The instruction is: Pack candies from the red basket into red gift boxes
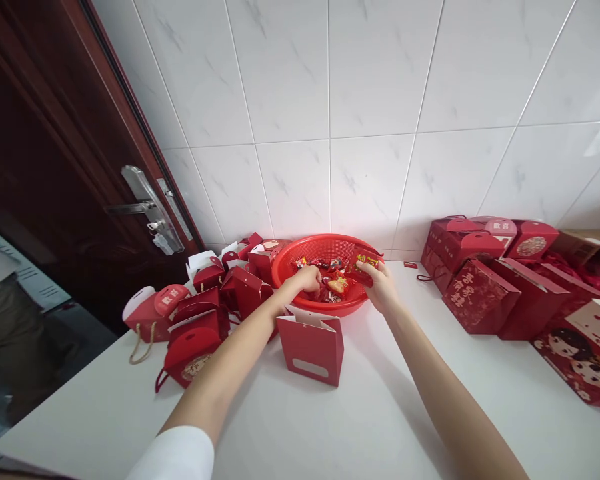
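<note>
My left hand [309, 279] reaches down into a red plastic mesh basket [300, 248]. Its fingers are curled among wrapped snacks [337, 283], and what they pinch, if anything, is hidden. At the basket's right side my right hand [379, 285] grips a red packet [363, 265] with yellow lettering, held tilted over the rim. Just in front of the basket, beneath my left forearm, an upright red paper gift box [313, 347] stands with its top open and a pale oval window in its front.
Several red gift boxes [195, 350] crowd the table's left side, some with rope handles. More red boxes [480, 297] stand at the right by the tiled wall [370, 180]. A dark door with a metal handle [147, 207] is at left, where a person [10, 313] partly shows.
</note>
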Demonstrator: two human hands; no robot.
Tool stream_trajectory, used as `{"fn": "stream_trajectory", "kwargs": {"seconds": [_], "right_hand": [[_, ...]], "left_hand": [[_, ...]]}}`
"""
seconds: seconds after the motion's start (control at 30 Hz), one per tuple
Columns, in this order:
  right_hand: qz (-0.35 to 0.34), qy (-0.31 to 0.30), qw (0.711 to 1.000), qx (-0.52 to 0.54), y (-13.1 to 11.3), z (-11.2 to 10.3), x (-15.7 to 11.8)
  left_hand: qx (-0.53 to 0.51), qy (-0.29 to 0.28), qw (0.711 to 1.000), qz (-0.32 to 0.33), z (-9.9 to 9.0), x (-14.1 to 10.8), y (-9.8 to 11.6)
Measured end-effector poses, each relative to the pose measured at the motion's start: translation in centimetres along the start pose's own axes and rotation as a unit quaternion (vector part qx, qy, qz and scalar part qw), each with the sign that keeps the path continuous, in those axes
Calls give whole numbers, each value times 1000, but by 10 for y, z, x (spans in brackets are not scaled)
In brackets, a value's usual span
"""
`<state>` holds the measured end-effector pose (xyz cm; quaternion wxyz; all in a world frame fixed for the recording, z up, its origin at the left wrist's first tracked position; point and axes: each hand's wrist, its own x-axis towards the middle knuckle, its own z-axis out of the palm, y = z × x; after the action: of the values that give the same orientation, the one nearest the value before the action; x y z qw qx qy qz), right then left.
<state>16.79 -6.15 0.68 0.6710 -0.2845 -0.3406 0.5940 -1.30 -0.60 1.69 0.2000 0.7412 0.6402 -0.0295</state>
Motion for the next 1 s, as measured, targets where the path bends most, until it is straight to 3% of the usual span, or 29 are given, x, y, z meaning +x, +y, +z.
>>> {"fn": "stream_trajectory", "kwargs": {"seconds": [0.13,0.23,0.57,0.83,1.0], "right_hand": [[2,1,1000,-4,-1,0,-1],[2,-1,1000,-9,-1,0,-1],[8,0,999,-42,0,-1,-4],[34,-21,986,-161,-3,3,-13],[-7,-23,964,-265,10,12,-29]], "left_hand": [[-68,106,992,1,-1,5,-4],[-85,136,987,-21,-2,8,-7],[6,13,1000,0,11,1,-1],[40,3,999,13,11,-10,4],[24,61,997,38,20,-12,1]]}}
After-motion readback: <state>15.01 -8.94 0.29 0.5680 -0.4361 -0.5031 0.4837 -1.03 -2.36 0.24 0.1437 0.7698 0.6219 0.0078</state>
